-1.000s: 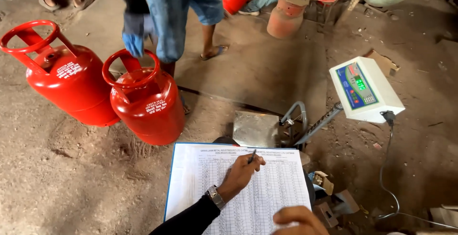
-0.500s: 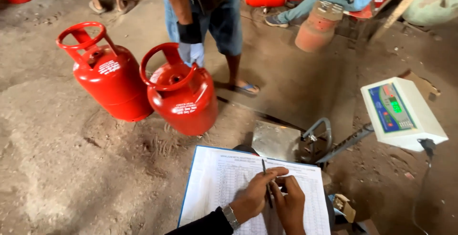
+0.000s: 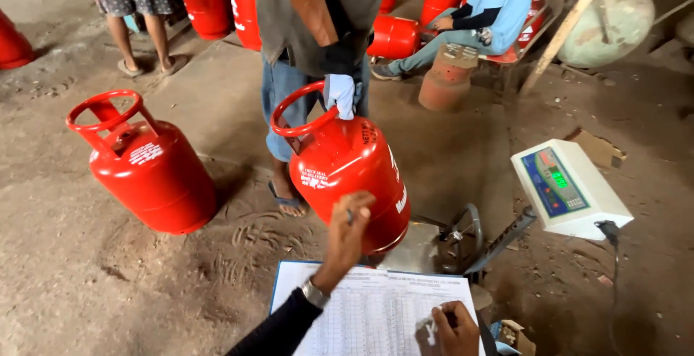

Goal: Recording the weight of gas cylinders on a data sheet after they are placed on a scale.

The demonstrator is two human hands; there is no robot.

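Touching red gas cylinder (image 3: 354, 175) with left hand (image 3: 350, 219), tilted, ring-handled

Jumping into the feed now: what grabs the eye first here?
A red gas cylinder at centre, tilted, gripped at its ring by a co-worker's gloved hand. The left hand touches it over a printed log sheet; the right hand rests there. A digital scale display glows at right.

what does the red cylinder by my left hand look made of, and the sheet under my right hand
The cylinder looks like painted metal: glossy red shell, rigid ring handle on top. The sheet looks like plain matte white paper with a printed grid, on a blue-edged board. The left hand touches the cylinder; the right hand rests on the sheet.
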